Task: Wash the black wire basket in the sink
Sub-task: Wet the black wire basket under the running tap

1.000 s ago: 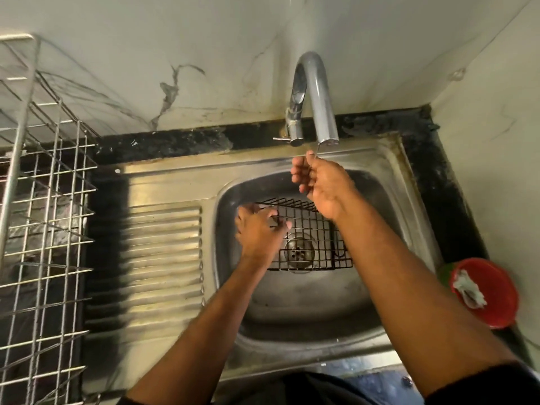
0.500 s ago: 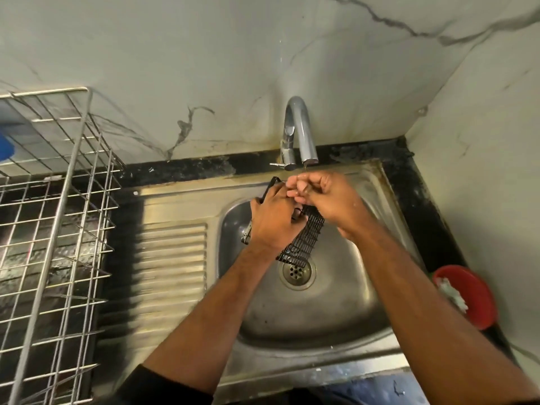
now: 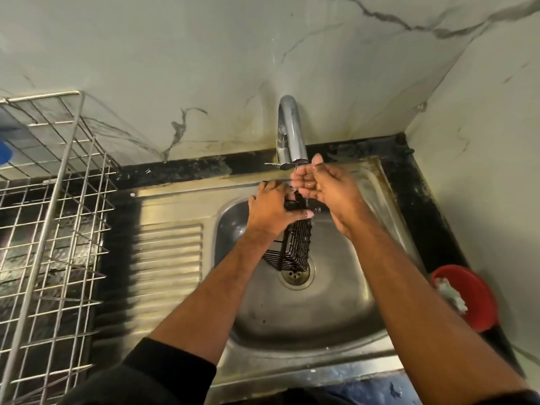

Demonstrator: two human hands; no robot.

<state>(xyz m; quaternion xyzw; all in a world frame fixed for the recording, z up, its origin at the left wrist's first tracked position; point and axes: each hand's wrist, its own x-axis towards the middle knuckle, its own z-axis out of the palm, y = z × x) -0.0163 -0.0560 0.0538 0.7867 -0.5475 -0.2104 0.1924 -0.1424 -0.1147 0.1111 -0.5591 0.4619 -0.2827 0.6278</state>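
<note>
The left hand [image 3: 271, 210] grips the top of the black wire basket [image 3: 295, 247], which hangs on end over the sink [image 3: 292, 314] drain. The right hand [image 3: 324, 185], cupped open, sits under the tap [image 3: 292, 133] at the sink's back edge, just beside the basket's top.

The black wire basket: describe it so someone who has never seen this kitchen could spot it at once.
Find the stainless steel sink under the chrome tap. Above its round drain, the left hand grips the black wire basket, small and boxy, by its top. Unlike the large silver wire rack on the left, it is dark, closely barred and hand-held.
</note>
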